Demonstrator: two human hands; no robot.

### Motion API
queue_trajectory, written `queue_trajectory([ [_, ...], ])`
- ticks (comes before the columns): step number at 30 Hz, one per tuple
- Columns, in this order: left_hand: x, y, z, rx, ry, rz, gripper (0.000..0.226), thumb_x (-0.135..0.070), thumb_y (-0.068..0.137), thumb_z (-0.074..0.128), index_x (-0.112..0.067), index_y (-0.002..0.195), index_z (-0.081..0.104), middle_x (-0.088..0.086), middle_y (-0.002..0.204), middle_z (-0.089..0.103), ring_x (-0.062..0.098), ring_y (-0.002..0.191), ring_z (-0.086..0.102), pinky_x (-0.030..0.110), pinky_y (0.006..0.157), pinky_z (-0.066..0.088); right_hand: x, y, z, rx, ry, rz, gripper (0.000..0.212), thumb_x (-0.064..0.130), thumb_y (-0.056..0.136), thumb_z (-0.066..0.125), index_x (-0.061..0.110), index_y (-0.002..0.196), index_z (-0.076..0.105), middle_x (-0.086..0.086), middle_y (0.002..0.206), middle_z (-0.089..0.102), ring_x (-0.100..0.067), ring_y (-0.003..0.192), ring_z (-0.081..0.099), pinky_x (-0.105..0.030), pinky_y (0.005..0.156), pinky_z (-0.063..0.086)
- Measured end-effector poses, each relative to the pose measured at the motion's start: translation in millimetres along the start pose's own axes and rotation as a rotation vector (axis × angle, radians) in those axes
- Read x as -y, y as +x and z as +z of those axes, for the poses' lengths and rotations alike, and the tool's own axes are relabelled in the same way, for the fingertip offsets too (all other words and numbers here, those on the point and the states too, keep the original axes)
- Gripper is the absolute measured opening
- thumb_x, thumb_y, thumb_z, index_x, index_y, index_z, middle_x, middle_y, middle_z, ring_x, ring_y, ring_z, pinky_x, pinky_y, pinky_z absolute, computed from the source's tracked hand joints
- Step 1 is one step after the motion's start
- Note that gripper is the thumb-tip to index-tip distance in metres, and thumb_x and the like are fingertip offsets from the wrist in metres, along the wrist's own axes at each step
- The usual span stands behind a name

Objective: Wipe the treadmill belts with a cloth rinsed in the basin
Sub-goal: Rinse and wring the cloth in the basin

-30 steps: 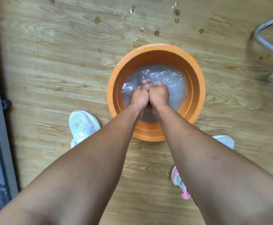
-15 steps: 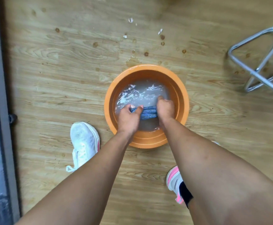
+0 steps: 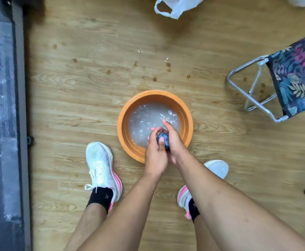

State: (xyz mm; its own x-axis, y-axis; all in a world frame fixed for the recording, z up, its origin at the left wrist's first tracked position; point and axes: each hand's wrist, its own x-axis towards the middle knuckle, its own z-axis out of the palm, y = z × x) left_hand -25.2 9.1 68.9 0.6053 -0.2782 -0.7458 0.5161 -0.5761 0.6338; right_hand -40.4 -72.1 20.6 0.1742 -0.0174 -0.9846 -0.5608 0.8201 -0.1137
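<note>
Over the orange basin (image 3: 130, 147), both hands meet, and the blue cloth (image 3: 163, 138) is bunched into a tight wad between them! Left hand (image 3: 155, 156) wraps it from the near side, fingers (image 3: 152, 136) curled closed around the wad; right hand (image 3: 173, 140) clamps it from the other side, its fingers closed on the same bundle, one fingertip poking up. The wad sits above the near part of the basin, over cloudy, rippling water. The basin rests on the wooden floor (image 3: 75, 98), dotted with droplets beyond it. White sneakers flank it: left sneaker (image 3: 101, 167), right sneaker (image 3: 217, 169). Along the left edge runs the dark treadmill belt (image 3: 1, 124). A folding stool (image 3: 289, 80) with leafy fabric stands to the right, and a white plastic bag (image 3: 177, 5) lies at the top.
</note>
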Motion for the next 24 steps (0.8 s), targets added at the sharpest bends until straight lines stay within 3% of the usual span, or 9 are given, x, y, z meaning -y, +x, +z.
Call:
queue_trajectory([
  [2, 4.3, 2.4, -7.5, 0.035, 0.094, 0.027, 0.055, 0.006, 0.103, 0.042, -0.016, 0.152, 0.051, -0.007, 0.147, 0.053, 0.003, 0.139, 0.042, 0.012, 0.115, 0.032, 1.5, -9.3, 8.3, 0.025, 0.063, 0.005, 0.046, 0.05, 0.091, 0.072, 0.008, 0.111, 0.072, -0.017, 0.104, 0.076, -0.033, 0.095, 0.072, -0.044, 0.098, 0.056],
  [5, 12.2, 12.5, -20.7, -0.151, 0.306, 0.01, 0.057, 0.003, 0.094, 0.055, -0.022, 0.145, 0.059, -0.003, 0.156, 0.052, 0.016, 0.156, 0.029, 0.044, 0.127, 0.025, -5.8, -20.6, 24.0, -0.09, -0.136, -0.096, 0.031, 0.036, 0.093, 0.078, 0.007, 0.102, 0.073, -0.011, 0.097, 0.08, -0.026, 0.087, 0.075, -0.037, 0.088, 0.06],
  [7, 9.4, 16.5, -28.7, -0.234, 0.274, -0.06, 0.052, -0.005, 0.09, 0.067, -0.021, 0.139, 0.058, 0.001, 0.147, 0.054, 0.024, 0.146, 0.044, 0.037, 0.117, 0.033, -6.4, -22.4, 29.6, -0.217, -0.197, -0.178, 0.02, 0.028, 0.094, 0.077, 0.011, 0.087, 0.07, -0.009, 0.081, 0.077, -0.024, 0.068, 0.069, -0.031, 0.067, 0.057],
  [9, 5.4, 17.5, -34.8, -0.15, 0.164, -0.047, 0.05, -0.008, 0.088, 0.073, -0.02, 0.133, 0.058, 0.001, 0.14, 0.052, 0.021, 0.137, 0.05, 0.028, 0.111, 0.036, 2.1, -24.0, 31.7, -0.296, -0.148, -0.175, 0.022, 0.027, 0.089, 0.077, 0.013, 0.078, 0.064, -0.006, 0.068, 0.067, -0.022, 0.057, 0.058, -0.026, 0.054, 0.046],
  [11, 3.6, 15.0, -42.0, -0.182, 0.166, 0.053, 0.04, -0.006, 0.088, 0.07, -0.02, 0.125, 0.061, 0.001, 0.141, 0.046, 0.02, 0.138, 0.047, 0.033, 0.116, 0.035, 14.9, -25.6, 32.4, -0.34, -0.134, -0.158, 0.027, 0.035, 0.085, 0.073, 0.016, 0.071, 0.059, -0.003, 0.059, 0.054, -0.022, 0.05, 0.044, -0.026, 0.049, 0.033],
  [13, 0.8, 13.0, -50.3, -0.302, 0.201, 0.091, 0.036, 0.001, 0.087, 0.061, -0.022, 0.114, 0.058, 0.002, 0.14, 0.043, 0.025, 0.135, 0.048, 0.032, 0.111, 0.035, 29.8, -20.9, 30.6, -0.372, -0.158, -0.169, 0.036, 0.045, 0.083, 0.067, 0.02, 0.061, 0.054, -0.002, 0.057, 0.05, -0.02, 0.045, 0.038, -0.025, 0.046, 0.027],
  [17, -5.3, 15.2, -63.9, -0.346, 0.259, 0.063, 0.036, 0.007, 0.087, 0.054, -0.02, 0.111, 0.056, 0.007, 0.138, 0.041, 0.026, 0.128, 0.048, 0.02, 0.097, 0.028, 57.6, 0.0, 15.4, -0.458, -0.408, -0.218, 0.057, 0.073, 0.062, 0.06, 0.017, 0.063, 0.056, 0.0, 0.06, 0.058, -0.028, 0.062, 0.055, -0.034, 0.059, 0.041],
  [20, -6.4, 18.6, -60.3, -0.343, 0.297, 0.078, 0.034, 0.007, 0.087, 0.053, -0.015, 0.113, 0.058, 0.006, 0.135, 0.042, 0.024, 0.125, 0.05, 0.017, 0.095, 0.028, 69.4, -9.7, 19.3, -0.394, -0.534, -0.286, 0.052, 0.064, 0.084, 0.064, 0.017, 0.066, 0.051, 0.001, 0.051, 0.052, -0.027, 0.055, 0.052, -0.034, 0.058, 0.039],
  [24, -17.4, 15.7, -38.1, -0.327, 0.249, 0.077, 0.034, 0.006, 0.086, 0.054, -0.02, 0.108, 0.056, 0.003, 0.128, 0.042, 0.024, 0.119, 0.054, 0.03, 0.1, 0.041, 63.1, -21.3, 25.3, -0.361, -0.767, -0.353, 0.053, 0.049, 0.102, 0.058, 0.016, 0.061, 0.048, -0.005, 0.052, 0.051, -0.026, 0.05, 0.046, -0.031, 0.054, 0.035],
])
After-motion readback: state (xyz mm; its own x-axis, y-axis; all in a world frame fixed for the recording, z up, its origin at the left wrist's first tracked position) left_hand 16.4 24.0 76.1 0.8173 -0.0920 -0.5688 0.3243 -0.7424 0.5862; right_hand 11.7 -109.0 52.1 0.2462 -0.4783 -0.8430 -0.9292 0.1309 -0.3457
